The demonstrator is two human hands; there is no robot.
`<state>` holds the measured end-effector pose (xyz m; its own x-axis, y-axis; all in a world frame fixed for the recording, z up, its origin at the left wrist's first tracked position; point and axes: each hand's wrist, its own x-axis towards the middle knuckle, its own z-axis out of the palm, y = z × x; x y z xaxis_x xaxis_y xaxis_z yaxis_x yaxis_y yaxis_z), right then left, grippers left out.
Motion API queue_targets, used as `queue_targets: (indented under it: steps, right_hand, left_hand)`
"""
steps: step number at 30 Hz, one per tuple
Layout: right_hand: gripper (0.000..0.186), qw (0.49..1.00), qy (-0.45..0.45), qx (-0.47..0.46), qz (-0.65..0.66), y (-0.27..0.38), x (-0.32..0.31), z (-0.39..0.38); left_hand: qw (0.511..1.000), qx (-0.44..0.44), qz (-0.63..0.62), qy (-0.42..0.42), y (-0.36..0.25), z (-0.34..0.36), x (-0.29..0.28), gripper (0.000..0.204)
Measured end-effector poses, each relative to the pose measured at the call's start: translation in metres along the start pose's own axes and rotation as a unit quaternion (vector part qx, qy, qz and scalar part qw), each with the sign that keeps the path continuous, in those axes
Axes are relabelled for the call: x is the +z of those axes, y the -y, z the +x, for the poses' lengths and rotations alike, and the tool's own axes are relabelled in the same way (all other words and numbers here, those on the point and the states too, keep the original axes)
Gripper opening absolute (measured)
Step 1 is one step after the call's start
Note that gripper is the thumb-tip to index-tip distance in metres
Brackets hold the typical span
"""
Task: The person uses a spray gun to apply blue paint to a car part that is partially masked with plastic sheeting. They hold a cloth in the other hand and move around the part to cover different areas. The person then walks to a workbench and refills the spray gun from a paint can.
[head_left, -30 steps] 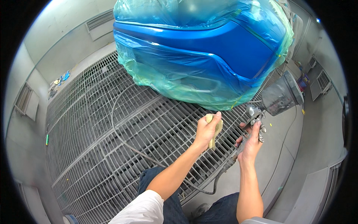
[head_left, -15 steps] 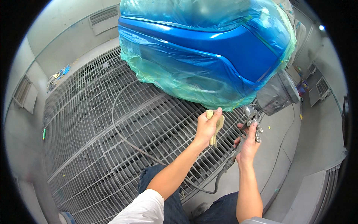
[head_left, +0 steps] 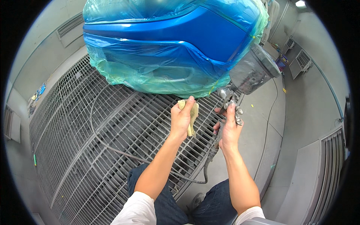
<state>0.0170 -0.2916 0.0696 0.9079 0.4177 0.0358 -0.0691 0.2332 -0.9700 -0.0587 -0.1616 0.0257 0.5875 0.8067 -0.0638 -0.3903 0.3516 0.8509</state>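
Left hand (head_left: 181, 118) pinches folded yellow cloth (head_left: 193, 119), near centre; right hand's (head_left: 230, 131) fingers curl round spray gun (head_left: 226, 93), just right. Hose (head_left: 206, 173) loops left across grating (head_left: 123, 129); a snag could jerk the gun, perhaps knocking its cup (head_left: 252, 71) into far masking film (head_left: 150, 80).

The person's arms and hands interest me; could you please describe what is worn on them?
The left hand and right hand wear no gloves, and no watch shows at either wrist. The forearms are bare. The left sleeve and right sleeve are plain white.
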Motion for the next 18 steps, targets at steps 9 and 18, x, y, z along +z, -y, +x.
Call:
queue_targets:
  steps: [9, 18]
  right_hand:
    - [0.053, 1.0, -0.001, 0.009, -0.006, 0.0025, -0.004, 0.0014]
    - [0.053, 1.0, -0.009, 0.006, -0.002, 0.005, -0.0044, 0.0043]
  left_hand:
    - [1.0, -0.002, 0.01, 0.016, 0.0042, -0.0043, 0.008, 0.033]
    - [1.0, -0.016, 0.008, 0.02, 0.0095, -0.0019, 0.0101, 0.033]
